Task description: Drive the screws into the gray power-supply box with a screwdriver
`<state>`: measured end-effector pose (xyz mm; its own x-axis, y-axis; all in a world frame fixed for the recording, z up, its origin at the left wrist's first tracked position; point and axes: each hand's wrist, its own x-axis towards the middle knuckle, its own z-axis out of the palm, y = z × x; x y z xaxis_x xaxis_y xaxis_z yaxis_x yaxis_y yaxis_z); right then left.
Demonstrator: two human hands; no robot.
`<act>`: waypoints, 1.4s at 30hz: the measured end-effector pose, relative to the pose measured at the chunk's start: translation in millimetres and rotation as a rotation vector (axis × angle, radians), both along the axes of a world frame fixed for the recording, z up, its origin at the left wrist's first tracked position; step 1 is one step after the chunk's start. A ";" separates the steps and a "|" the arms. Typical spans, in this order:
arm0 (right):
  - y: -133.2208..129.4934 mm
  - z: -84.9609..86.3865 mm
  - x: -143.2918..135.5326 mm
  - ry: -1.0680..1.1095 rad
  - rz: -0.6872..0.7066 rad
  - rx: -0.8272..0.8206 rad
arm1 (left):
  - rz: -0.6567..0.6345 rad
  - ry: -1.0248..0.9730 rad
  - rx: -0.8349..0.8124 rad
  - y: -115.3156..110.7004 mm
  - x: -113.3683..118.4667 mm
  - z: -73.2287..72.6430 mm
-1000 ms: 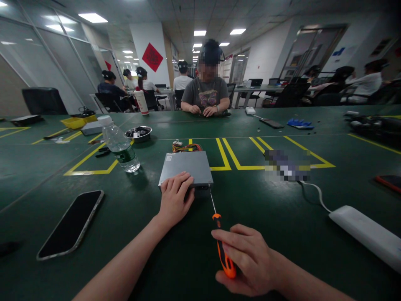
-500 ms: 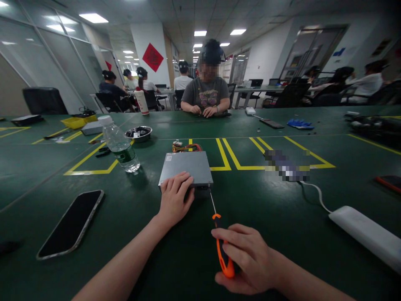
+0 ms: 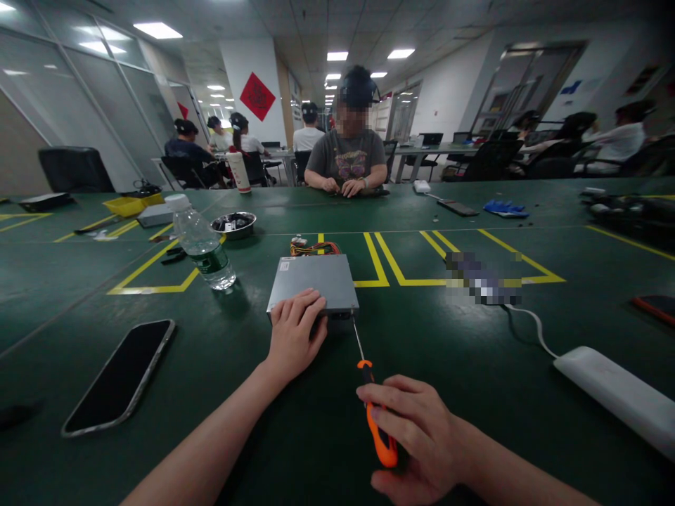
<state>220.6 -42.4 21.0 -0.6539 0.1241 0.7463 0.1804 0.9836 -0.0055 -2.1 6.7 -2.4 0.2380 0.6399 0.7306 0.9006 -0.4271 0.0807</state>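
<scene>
A grey metal computer power supply (image 3: 316, 277) lies flat on the green table, its coloured cables (image 3: 316, 247) coming out at the far side. My left hand (image 3: 296, 327) grips its near left edge, fingers on top and thumb down over the near face. In my right hand (image 3: 414, 429) is a screwdriver (image 3: 380, 437) with an orange and black handle, pinched by the fingers. Its thin shaft points away from me, and the tip meets the near right corner of the power supply. Whether the tip sits in a screw is too small to tell.
Left of the power supply stand a water bottle (image 3: 203, 246) and a metal bowl (image 3: 233, 225); a phone (image 3: 120, 379) lies nearer me. To the right are a white power strip (image 3: 614, 393) and its cable. Another person (image 3: 346, 151) sits across the table.
The fingers of my right hand have shifted slightly on the screwdriver, and its handle has turned a little. The thumb has moved slightly right. My left hand and the power supply have stayed put.
</scene>
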 end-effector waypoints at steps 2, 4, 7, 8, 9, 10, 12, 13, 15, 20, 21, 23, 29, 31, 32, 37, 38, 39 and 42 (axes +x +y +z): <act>-0.2 1.9 -0.1 -0.039 0.015 0.019 | 0.001 -0.003 0.007 0.5 0.2 -0.5; -0.3 3.1 0.3 -0.078 0.016 0.034 | 0.001 -0.006 0.009 0.7 0.3 -0.7; 0.2 0.6 2.0 -0.045 0.016 0.043 | -0.003 -0.007 0.004 0.5 0.1 -0.3; 0.4 -1.3 2.6 -0.026 0.015 0.040 | -0.004 -0.008 0.001 0.4 0.0 -0.1; 0.6 -3.2 3.0 -0.008 0.015 0.035 | -0.006 -0.009 -0.001 0.2 -0.1 0.1; 0.7 -4.9 3.3 0.001 0.013 0.027 | -0.007 -0.010 -0.003 0.1 -0.1 0.2; 0.4 -6.6 3.1 0.005 0.000 0.012 | -0.008 -0.013 -0.008 0.0 -0.2 0.2; 0.0 -6.3 2.6 0.003 -0.002 0.009 | -0.008 -0.013 -0.008 0.0 -0.3 0.1; -1.1 -3.4 1.2 -0.020 -0.004 0.016 | -0.007 -0.011 -0.005 -0.1 -0.3 0.0; -2.4 4.6 -1.4 -0.078 -0.018 0.069 | -0.006 -0.004 -0.001 -0.4 -0.6 0.4; -2.3 4.3 -1.3 -0.061 -0.020 0.078 | -0.006 -0.003 -0.002 -0.5 -0.6 0.5; -2.3 2.0 -0.5 -0.037 -0.025 0.074 | -0.007 -0.003 -0.007 -0.8 -0.5 0.7; -2.8 -0.5 1.5 -0.069 -0.022 0.026 | -0.004 -0.003 -0.009 -0.5 -0.2 0.6; -3.1 2.2 0.7 -0.119 -0.036 0.032 | -0.002 -0.004 -0.005 -0.2 -0.1 0.4; -3.3 3.3 0.0 -0.136 -0.040 0.035 | -0.001 -0.005 -0.002 -0.1 -0.1 0.3; -2.3 -0.3 -2.2 -0.067 -0.040 0.057 | -0.001 -0.003 -0.001 -0.3 -0.2 0.1; -1.8 -2.2 -2.1 -0.051 -0.047 0.061 | -0.001 -0.004 -0.002 -0.3 -0.2 0.1; -1.4 -4.0 -2.0 -0.037 -0.051 0.060 | -0.001 -0.005 -0.002 -0.3 -0.2 0.2; -0.9 -5.8 -1.6 -0.022 -0.025 0.032 | -0.002 -0.005 -0.002 0.0 -0.4 0.3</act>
